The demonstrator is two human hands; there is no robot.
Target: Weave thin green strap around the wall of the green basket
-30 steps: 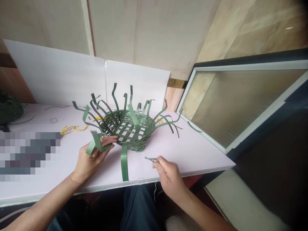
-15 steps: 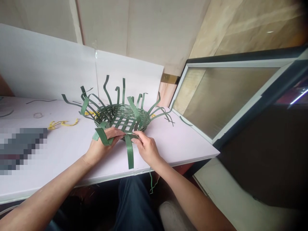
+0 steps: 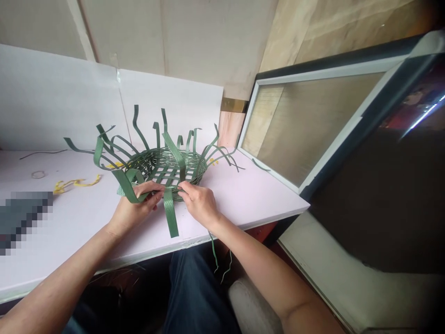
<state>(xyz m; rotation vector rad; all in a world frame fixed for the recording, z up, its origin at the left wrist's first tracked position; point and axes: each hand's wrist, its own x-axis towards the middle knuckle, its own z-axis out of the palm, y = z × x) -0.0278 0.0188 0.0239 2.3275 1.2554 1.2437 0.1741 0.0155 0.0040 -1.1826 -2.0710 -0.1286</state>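
Note:
A round green basket point(image 3: 194, 162) of woven plastic strips sits on the table, its base an open lattice and its walls of thin strands. Many loose strap ends stick up and out from its rim. At the near rim my left hand point(image 3: 139, 202) pinches the weave, with curled straps over its back. A wide strap point(image 3: 170, 213) hangs down toward me between the hands. My right hand point(image 3: 200, 202) is closed with thumb and finger at the same rim, just right of that strap. Thin green strands point(image 3: 213, 253) dangle below my right wrist, over the table edge.
The pale table point(image 3: 83, 222) holds yellow twisted cord point(image 3: 78, 182), a small ring point(image 3: 38, 174) and a blurred-out dark object point(image 3: 21, 220) at left. A white panel point(image 3: 170, 97) stands behind. A framed glass pane point(image 3: 313, 120) leans at the right, beside the table's corner.
The view has shifted, so the whole scene sits further left. My right hand has turned slightly, knuckles more upward, at the near rim. My left hand keeps its hold.

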